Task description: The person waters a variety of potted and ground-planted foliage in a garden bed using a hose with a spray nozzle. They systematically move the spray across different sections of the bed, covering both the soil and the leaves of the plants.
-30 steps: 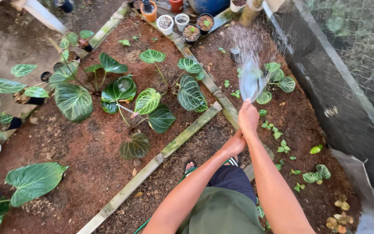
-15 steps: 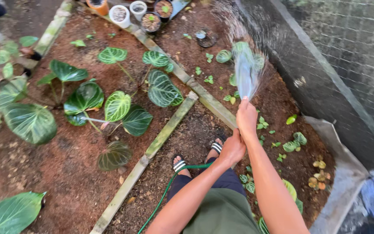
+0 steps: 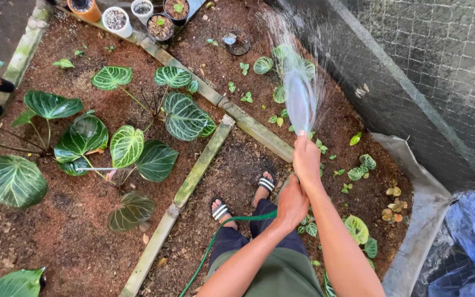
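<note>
head view looks down on two bare arms over a garden bed. the right hand (image 3: 307,159) is closed around the end of a green hose (image 3: 221,234), its grip pinching the mouth so that water (image 3: 299,93) fans out in a flat sheet toward the small seedlings (image 3: 270,82) in the far bed. the left hand (image 3: 292,202) is wrapped round the hose just behind it, near the person's knees; from there the hose drops in a curve past the sandalled feet (image 3: 243,198) to the soil.

by the look of it the hose is light and limp — it bends where it hangs and will swing or kink if held at only one point. wet, it is likely slippery, and the pressure at the mouth should push back against the thumb, so a firm hold right at the tip plus a second hold close behind seems the sound way to take it.

large veined leaves (image 3: 127,146) fill the left bed, parted off by a mossy edging strip (image 3: 199,165), with small pots (image 3: 138,14) along the top.
</note>
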